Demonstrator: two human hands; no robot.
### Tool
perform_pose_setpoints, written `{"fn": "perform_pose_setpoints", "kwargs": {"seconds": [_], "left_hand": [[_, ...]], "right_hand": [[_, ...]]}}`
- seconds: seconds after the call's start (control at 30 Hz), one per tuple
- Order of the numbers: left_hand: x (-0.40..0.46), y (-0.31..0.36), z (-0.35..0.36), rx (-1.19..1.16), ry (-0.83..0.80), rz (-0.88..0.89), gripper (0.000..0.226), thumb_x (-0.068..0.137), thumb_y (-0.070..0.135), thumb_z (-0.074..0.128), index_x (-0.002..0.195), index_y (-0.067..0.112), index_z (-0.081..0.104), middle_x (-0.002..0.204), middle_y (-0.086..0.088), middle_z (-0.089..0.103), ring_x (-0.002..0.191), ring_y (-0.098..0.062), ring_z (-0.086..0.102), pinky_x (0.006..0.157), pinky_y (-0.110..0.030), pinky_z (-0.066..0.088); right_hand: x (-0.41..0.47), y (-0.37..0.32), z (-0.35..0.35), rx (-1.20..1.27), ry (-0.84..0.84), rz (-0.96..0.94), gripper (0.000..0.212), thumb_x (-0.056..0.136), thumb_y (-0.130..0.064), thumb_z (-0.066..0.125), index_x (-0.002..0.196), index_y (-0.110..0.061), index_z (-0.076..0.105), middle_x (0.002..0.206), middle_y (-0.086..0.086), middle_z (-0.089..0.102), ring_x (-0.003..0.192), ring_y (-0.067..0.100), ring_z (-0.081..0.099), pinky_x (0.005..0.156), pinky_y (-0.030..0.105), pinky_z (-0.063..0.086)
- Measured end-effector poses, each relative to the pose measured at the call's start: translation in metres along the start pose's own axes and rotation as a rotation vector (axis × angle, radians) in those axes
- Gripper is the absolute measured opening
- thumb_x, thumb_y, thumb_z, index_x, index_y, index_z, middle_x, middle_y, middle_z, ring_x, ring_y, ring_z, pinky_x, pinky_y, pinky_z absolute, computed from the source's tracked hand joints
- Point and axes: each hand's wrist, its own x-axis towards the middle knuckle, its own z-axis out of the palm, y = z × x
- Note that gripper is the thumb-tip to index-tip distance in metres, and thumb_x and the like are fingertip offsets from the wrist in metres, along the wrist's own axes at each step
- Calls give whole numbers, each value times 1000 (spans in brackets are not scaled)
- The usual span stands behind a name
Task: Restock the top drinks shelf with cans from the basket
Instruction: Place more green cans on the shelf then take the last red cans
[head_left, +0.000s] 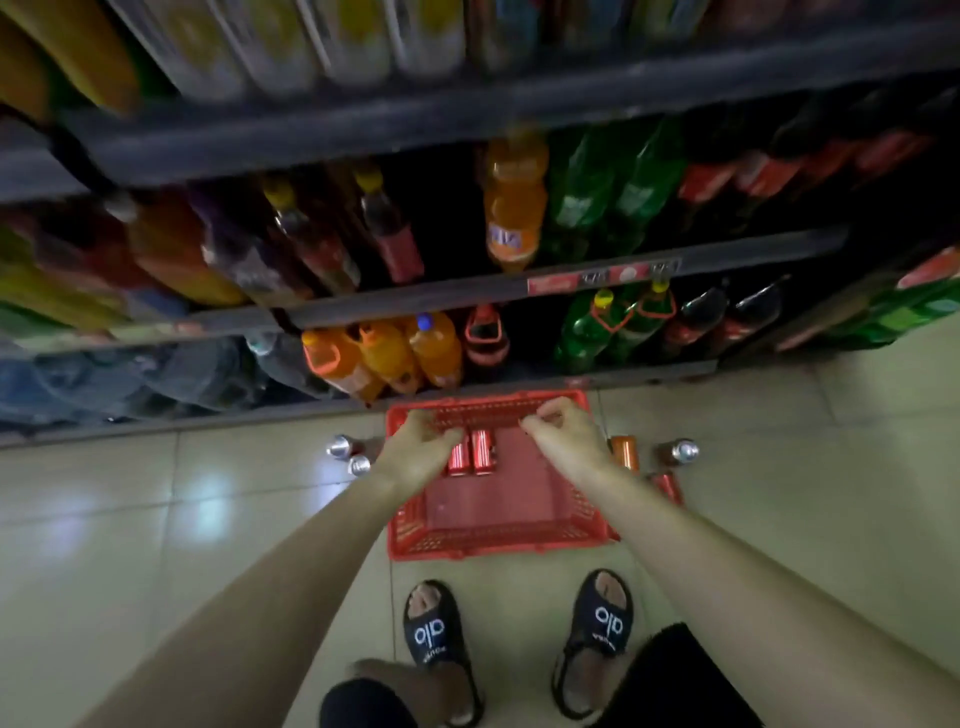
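With your left hand (421, 447) and right hand (566, 431) loosely curled, empty, above the red plastic mesh basket (498, 535), take each smooth, rigid, slippery red aluminium can (470, 457) inside it around mid-body.

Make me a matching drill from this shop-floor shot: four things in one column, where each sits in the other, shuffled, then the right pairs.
Things
1. red cans
2. orange can
3. two silver-topped cans
4. red basket

Places
A. on the floor tiles left of the basket
B. on the floor in front of the bottom shelf, ahead of the sandalled feet
C. lying inside the basket, by the left hand
D. on the floor just right of the basket, beyond the right hand

Pairs: 1-C, 2-D, 3-A, 4-B
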Motion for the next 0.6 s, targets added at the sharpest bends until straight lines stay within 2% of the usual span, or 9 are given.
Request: {"fn": "perform_pose_setpoints", "kwargs": {"seconds": [0.13,0.23,0.27,0.3,0.37,0.43,0.47,0.53,0.6], "left_hand": [[93,-94,71,-112,-4,-141,55,92,28,75,139,20,47,128,-5,62,120,-27,61,104,-34,48],[179,-170,119,-146,-5,-222,106,58,57,82,147,16,42,141,-9,56,129,-29,56,114,-44,45],[206,-192,132,-152,14,-241,117,48,63,79,147,17,41,145,-10,54,131,-30,55,115,-46,44],[227,-205,143,-166,26,-252,119,47,64,80,149,17,39,149,-10,51,134,-31,53,117,-47,43],[263,-224,160,-159,36,-268,110,68,55,85,156,15,32,156,-12,41,142,-34,45,121,-43,37],[303,-247,176,-154,53,-278,116,70,53,86,160,13,25,160,-16,35,147,-36,38,122,-45,34],[321,-258,182,-165,62,-273,127,60,59,85,161,14,23,161,-16,36,147,-37,39,122,-48,34],[356,-280,193,-200,97,-274,142,45,64,84,162,15,21,161,-17,40,145,-37,43,121,-50,37],[378,-293,199,-223,122,-290,144,48,61,86,164,11,17,161,-18,40,147,-37,42,122,-48,36]], "right_hand": [[95,106,70,31,-86,153,35,87,-36,74,112,-15,61,111,10,68,104,30,67,92,40,53],[180,180,130,17,-127,202,89,59,-67,74,127,-11,62,112,3,63,105,20,61,102,42,50],[208,202,149,18,-149,215,97,54,-71,71,130,-12,62,112,1,60,105,18,58,105,43,48],[227,214,164,27,-172,220,93,58,-70,71,131,-13,61,115,1,60,109,19,58,108,44,48],[263,240,191,65,-208,241,89,67,-66,73,139,-17,57,131,1,60,125,25,56,107,43,45],[296,260,215,142,-233,266,107,55,-72,75,146,-21,51,138,-4,57,132,22,53,98,36,42],[311,268,226,167,-222,267,110,52,-72,76,146,-21,52,139,-4,58,129,20,54,93,34,43],[338,277,243,204,-224,259,88,64,-62,80,138,-20,58,133,1,65,114,18,62,83,30,47],[358,282,257,258,-234,227,75,63,-58,82,126,-19,68,117,2,73,98,16,69,79,31,54]]}}
